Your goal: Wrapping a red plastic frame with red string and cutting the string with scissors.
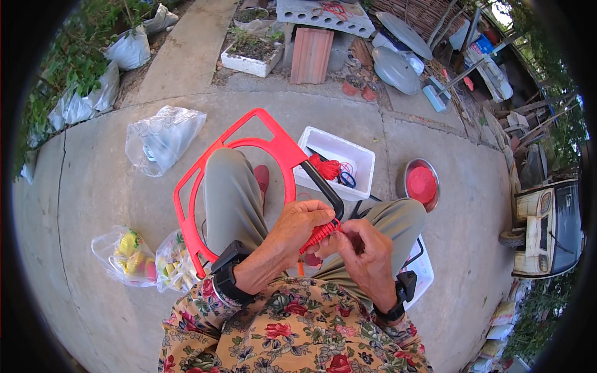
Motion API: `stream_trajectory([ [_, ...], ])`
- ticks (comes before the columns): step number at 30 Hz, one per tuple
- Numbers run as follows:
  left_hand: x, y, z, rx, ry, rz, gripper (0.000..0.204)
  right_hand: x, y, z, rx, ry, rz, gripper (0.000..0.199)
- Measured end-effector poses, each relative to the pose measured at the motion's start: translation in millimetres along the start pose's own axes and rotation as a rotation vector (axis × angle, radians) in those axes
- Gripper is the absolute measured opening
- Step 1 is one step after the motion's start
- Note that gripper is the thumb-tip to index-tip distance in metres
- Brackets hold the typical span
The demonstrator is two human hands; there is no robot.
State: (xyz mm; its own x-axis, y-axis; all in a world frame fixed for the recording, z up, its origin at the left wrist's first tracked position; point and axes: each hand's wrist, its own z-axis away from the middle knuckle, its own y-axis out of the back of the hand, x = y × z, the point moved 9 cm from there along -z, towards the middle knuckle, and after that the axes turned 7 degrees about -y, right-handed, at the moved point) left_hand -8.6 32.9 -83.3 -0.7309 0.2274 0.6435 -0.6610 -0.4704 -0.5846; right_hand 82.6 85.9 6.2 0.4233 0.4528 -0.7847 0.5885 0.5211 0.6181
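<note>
A red plastic frame [273, 128] with a round opening lies across my left thigh. From its right side runs a bent black tube [323, 186]. Close-set turns of red cord [321, 234] cover the part of the tube between my hands. My left hand [300, 225] is closed around this wrapped part, thumb on top. Just to the right, my right hand [368, 250] has its fingers pinched together at the end of the wrapping, on the red cord. The fingertips hide how the strand runs there.
Ahead stands a white foam box [367, 149] holding a red cord bundle [326, 166] and blue-handled scissors [347, 179]. A metal bowl with a red item [421, 184] sits to its right. Plastic bags [163, 138] lie on the left, and a small vehicle [547, 230] stands far right.
</note>
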Motion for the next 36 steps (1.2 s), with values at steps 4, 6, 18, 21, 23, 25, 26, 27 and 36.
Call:
stream_trajectory([
  [4, 0.0, 0.4, 0.8, 0.024, 0.014, 0.013, 0.012, -2.7, 2.7, -0.3, 0.027, -0.052, -0.029, 0.012],
  [6, -1.0, 2.2, 0.0, 0.021, 0.005, -0.003, 0.012, -3.6, 1.5, -0.9, 0.03, -0.041, -0.051, 0.012],
  [18, -2.9, 4.4, -0.9, 0.018, -0.005, -0.033, 0.012, -0.6, -1.5, -2.4, 0.049, -0.01, -0.071, 0.008],
  [21, -0.2, 3.0, -0.1, 0.025, -0.012, -0.017, 0.012, 0.1, -2.4, -1.0, 0.017, 0.014, -0.081, 0.008],
  [23, 2.2, 2.4, 1.1, 0.035, -0.019, -0.007, 0.012, -0.3, -5.7, 0.5, -0.011, 0.044, -0.093, 0.008],
  [25, 4.2, 2.8, 1.8, 0.049, -0.023, -0.029, 0.012, -2.1, -9.0, 2.2, -0.027, 0.085, -0.135, 0.006],
  [26, 4.8, 2.9, 1.9, 0.048, -0.024, -0.028, 0.012, 0.1, -9.9, 4.0, -0.027, 0.086, -0.134, 0.006],
  [27, 4.8, 2.6, 2.0, 0.04, -0.02, -0.039, 0.012, 6.7, -7.4, 5.9, 0.002, 0.049, -0.212, 0.006],
  [36, 2.5, 5.7, 2.6, 0.053, -0.03, -0.056, 0.008, 75.3, -26.8, 3.8, -0.018, -0.429, -0.938, 0.015],
])
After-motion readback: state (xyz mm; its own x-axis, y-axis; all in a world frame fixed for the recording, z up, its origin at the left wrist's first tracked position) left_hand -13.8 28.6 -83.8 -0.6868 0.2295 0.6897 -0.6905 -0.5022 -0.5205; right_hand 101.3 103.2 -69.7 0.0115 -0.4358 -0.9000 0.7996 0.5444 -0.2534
